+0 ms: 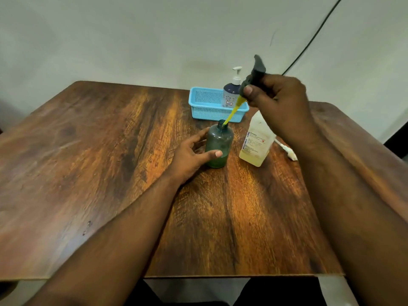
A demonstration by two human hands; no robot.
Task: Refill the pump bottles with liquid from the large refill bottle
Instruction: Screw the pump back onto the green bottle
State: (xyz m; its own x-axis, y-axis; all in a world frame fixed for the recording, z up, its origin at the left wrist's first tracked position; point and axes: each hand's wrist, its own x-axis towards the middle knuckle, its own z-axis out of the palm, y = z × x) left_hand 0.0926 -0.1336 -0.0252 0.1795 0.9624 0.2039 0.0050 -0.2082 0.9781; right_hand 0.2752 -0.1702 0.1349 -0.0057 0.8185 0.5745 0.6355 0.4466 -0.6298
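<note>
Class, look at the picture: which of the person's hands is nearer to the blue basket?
Right. The right hand, gripping the dark pump head, hovers just beside the blue basket; the left hand holds the green bottle nearer the camera.

A plain indoor room, likely a home or small office. A wood-grain table (110, 151) stands against a bare pale wall (132, 40), with a black cable (313, 38) running down it

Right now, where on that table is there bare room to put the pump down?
The table's whole left half, left of the left hand, is bare wood, as is the near edge between the forearms. The far right is crowded: green bottle, refill bottle, basket.
</note>
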